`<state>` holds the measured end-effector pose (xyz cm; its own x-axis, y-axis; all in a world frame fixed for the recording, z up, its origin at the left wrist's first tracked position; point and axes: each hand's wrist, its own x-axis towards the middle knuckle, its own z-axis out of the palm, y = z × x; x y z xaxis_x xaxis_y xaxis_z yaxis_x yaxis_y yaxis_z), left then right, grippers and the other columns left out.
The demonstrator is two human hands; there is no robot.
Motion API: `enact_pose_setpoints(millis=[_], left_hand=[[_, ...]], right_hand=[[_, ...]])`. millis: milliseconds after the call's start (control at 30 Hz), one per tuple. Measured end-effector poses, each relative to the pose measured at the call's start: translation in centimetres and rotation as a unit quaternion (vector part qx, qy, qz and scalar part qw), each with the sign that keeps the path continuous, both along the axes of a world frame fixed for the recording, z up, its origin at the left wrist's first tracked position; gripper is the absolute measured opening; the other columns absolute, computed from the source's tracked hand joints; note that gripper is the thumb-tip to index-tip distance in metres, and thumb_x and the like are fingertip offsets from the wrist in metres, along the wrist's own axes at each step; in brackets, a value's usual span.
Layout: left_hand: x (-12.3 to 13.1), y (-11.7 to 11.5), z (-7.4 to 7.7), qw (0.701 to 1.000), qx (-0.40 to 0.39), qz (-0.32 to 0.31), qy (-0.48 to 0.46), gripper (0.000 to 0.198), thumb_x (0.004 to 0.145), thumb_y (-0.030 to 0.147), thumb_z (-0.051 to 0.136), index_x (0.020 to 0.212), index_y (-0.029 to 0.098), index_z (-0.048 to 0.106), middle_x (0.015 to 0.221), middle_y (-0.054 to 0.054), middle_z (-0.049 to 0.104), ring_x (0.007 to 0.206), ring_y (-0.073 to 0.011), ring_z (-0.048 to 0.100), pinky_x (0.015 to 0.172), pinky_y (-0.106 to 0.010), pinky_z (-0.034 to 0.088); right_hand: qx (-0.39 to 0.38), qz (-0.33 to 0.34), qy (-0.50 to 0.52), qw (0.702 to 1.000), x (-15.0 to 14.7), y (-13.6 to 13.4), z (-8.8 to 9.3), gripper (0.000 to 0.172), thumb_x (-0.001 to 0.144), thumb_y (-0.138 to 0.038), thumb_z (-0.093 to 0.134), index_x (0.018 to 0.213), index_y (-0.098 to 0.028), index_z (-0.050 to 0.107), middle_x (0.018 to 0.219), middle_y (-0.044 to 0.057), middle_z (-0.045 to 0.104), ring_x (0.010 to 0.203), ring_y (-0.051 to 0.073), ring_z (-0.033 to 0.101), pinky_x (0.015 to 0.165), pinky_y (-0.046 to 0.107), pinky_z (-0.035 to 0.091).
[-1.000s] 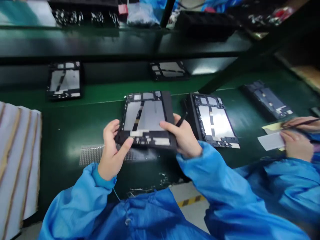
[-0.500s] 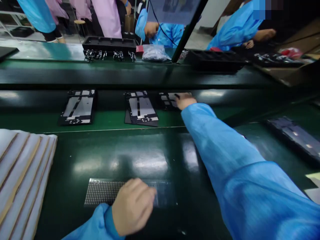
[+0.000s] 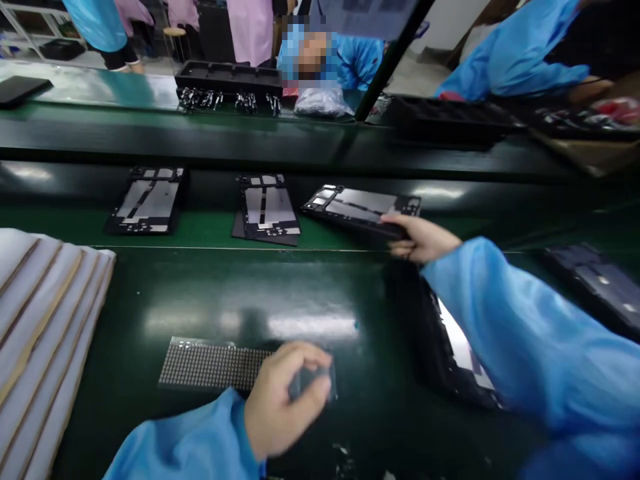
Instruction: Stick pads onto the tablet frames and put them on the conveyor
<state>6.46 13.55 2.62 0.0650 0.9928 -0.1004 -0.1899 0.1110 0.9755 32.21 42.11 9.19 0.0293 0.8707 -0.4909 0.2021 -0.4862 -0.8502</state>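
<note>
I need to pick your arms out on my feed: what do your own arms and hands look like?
Both arms wear loose, wrinkled, bright blue sleeves with a slight sheen: left sleeve, right sleeve. Each reaches the wrist; no markings or cables show on them. The left hand and right hand are bare, with no gloves visible.

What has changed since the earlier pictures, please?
The right hand and left hand let go of one tablet assembly; the middle tablet assembly lies newly set down. The right hand took hold of the right tablet assembly and drew it rightward and nearer. The left tablet assembly, gridded sheet and white board stack stayed.
</note>
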Motion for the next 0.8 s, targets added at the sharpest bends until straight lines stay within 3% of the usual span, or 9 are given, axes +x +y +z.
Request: enact_pose_setpoints(millis=[67, 133, 167, 233, 300, 367, 500, 667, 800], left_hand=[[2.3, 3.3, 0.3, 0.995, -0.075, 0.015, -0.056, 0.048, 0.104, 0.069, 0.079, 0.126, 0.026, 0.079, 0.133, -0.014, 0.087, 0.117, -0.0269, 0.084, 0.103, -0.042, 0.071], [4.5, 6.4, -0.3, 0.989, -0.119, 0.023, -0.083, 0.063, 0.107, 0.081, 0.067, 0.135, 0.025, 0.072, 0.14, -0.017, 0.085, 0.118, -0.0283, 0.087, 0.102, -0.045, 0.073], [5.2, 7.4, -0.8, 0.986, -0.138, 0.021, -0.087, 0.066, 0.105, 0.082, 0.07, 0.135, 0.024, 0.07, 0.134, -0.018, 0.086, 0.112, -0.0291, 0.088, 0.098, -0.047, 0.074], [5.5, 7.8, -1.5, 0.983, -0.162, 0.014, -0.081, 0.062, 0.098, 0.075, 0.083, 0.129, 0.022, 0.07, 0.118, -0.016, 0.088, 0.102, -0.0291, 0.088, 0.094, -0.046, 0.074], [4.2, 6.0, -1.6, 0.984, -0.166, -0.006, -0.065, 0.053, 0.091, 0.061, 0.092, 0.121, 0.021, 0.072, 0.107, -0.012, 0.089, 0.098, -0.0275, 0.088, 0.095, -0.043, 0.073], [1.6, 2.9, -0.9, 0.986, -0.157, -0.039, -0.041, 0.041, 0.088, 0.051, 0.091, 0.113, 0.021, 0.076, 0.105, -0.009, 0.089, 0.099, -0.0254, 0.086, 0.096, -0.038, 0.07], [-3.8, -3.4, 1.0, 0.979, -0.14, -0.146, 0.036, 0.024, 0.088, 0.041, 0.08, 0.101, 0.021, 0.082, 0.095, -0.004, 0.089, 0.087, -0.0219, 0.083, 0.08, -0.032, 0.065], [-6.5, -6.6, 1.4, 0.952, -0.06, -0.187, 0.236, 0.027, 0.092, 0.04, 0.074, 0.109, 0.023, 0.086, 0.092, -0.005, 0.085, 0.081, -0.0232, 0.077, 0.078, -0.036, 0.061], [-8.7, -4.2, 0.6, 0.877, 0.081, -0.102, 0.462, 0.033, 0.107, 0.046, 0.067, 0.114, 0.022, 0.088, 0.109, -0.014, 0.083, 0.101, -0.0308, 0.079, 0.079, -0.038, 0.058]], right_hand=[[-0.031, 0.018, 0.009, 0.999, -0.8, -7.6, 0.3, 0.057, 0.108, -0.057, 0.084, 0.073, -0.026, 0.051, 0.058, -0.011, 0.035, 0.047, 0.007, 0.024, 0.041, 0.021, 0.021], [-0.055, 0.083, 0.033, 0.994, -1.1, -16.5, 0.6, 0.063, 0.089, -0.07, 0.099, 0.07, -0.024, 0.059, 0.061, -0.005, 0.049, 0.053, 0.011, 0.042, 0.047, 0.025, 0.038], [-0.063, 0.187, 0.07, 0.978, -0.8, -20.9, 0.9, 0.061, 0.086, -0.074, 0.1, 0.075, -0.023, 0.068, 0.068, -0.001, 0.057, 0.06, 0.014, 0.05, 0.055, 0.028, 0.05], [-0.048, 0.288, 0.081, 0.953, 0.9, -28.5, 1.4, 0.062, 0.097, -0.082, 0.082, 0.073, -0.026, 0.073, 0.076, 0.006, 0.065, 0.069, 0.024, 0.061, 0.067, 0.041, 0.062], [-0.003, 0.246, 0.042, 0.968, 3.6, -33.6, 1.7, 0.064, 0.105, -0.082, 0.063, 0.071, -0.031, 0.079, 0.085, 0.014, 0.073, 0.079, 0.036, 0.072, 0.071, 0.053, 0.068], [0.046, 0.124, -0.014, 0.991, 6.3, -36.6, 1.5, 0.064, 0.104, -0.082, 0.057, 0.069, -0.036, 0.085, 0.083, 0.019, 0.075, 0.078, 0.043, 0.076, 0.064, 0.058, 0.069], [0.117, -0.01, -0.022, 0.993, 7.9, -38.4, 0.4, 0.045, 0.103, -0.074, 0.075, 0.088, -0.038, 0.096, 0.073, 0.014, 0.076, 0.062, 0.032, 0.073, 0.057, 0.047, 0.07], [0.208, 0.065, 0.101, 0.971, 1.4, -34.4, -0.8, 0.014, 0.101, -0.048, 0.098, 0.109, -0.038, 0.096, 0.092, 0.005, 0.084, 0.076, 0.02, 0.081, 0.063, 0.029, 0.069], [0.23, 0.194, 0.039, 0.953, -5.1, -28.5, -2.8, 0.019, 0.106, -0.049, 0.094, 0.112, -0.031, 0.094, 0.12, 0.009, 0.092, 0.115, 0.028, 0.089, 0.101, 0.044, 0.076]])
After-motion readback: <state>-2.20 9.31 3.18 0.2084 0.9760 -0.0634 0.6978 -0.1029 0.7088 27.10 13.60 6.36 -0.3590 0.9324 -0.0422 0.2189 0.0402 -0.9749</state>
